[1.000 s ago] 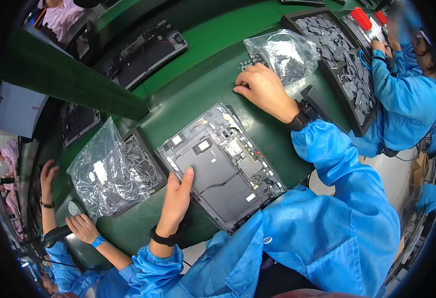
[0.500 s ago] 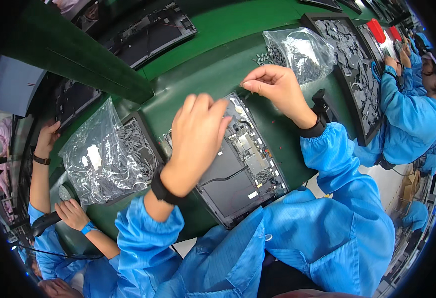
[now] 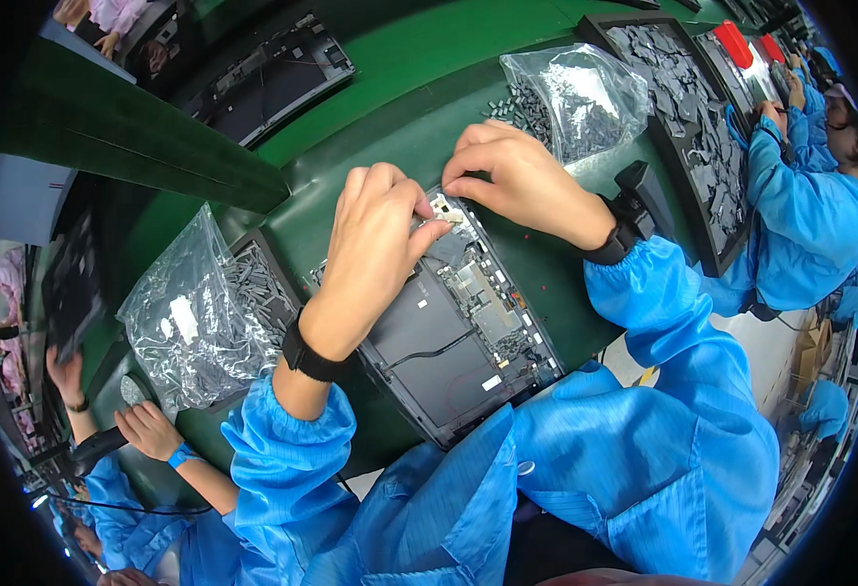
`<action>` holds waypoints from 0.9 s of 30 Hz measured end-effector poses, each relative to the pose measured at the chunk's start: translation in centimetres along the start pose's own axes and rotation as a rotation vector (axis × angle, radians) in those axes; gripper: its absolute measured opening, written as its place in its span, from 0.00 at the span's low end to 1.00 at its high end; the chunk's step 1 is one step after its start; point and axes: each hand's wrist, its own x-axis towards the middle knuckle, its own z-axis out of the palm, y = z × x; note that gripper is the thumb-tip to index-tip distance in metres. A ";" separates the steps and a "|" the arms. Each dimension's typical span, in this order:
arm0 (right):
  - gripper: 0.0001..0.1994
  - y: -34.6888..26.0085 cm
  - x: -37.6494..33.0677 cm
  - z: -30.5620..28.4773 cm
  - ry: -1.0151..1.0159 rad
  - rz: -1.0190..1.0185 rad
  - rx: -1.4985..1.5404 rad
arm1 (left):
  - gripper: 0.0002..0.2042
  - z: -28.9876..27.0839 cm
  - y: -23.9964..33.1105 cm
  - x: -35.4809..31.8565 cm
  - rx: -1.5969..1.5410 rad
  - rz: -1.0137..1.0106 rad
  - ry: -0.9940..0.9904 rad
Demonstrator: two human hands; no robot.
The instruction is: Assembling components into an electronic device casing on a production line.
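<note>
An opened dark grey laptop base lies on the green mat with its circuit boards and black battery panel showing. My left hand is over its far end, fingertips pinched near a small pale part by the top edge. My right hand meets it from the right, thumb and forefinger pinched at the same spot. Whether either hand holds a small piece is too small to tell. Both wrists wear black straps, and both arms are in blue sleeves.
A clear plastic bag of small grey parts lies beyond my right hand. A crumpled bag over a tray of parts lies at left. A black tray of grey pieces stands at right. Other people in blue work at right and lower left.
My left hand lifted off the laptop base's near edge and moved up to its far end. My right hand came back from the parts bag to the same corner.
</note>
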 end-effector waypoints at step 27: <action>0.09 -3.3 -0.9 3.2 0.089 0.319 -0.136 | 0.06 -6.7 -1.7 -17.2 0.420 -0.471 0.264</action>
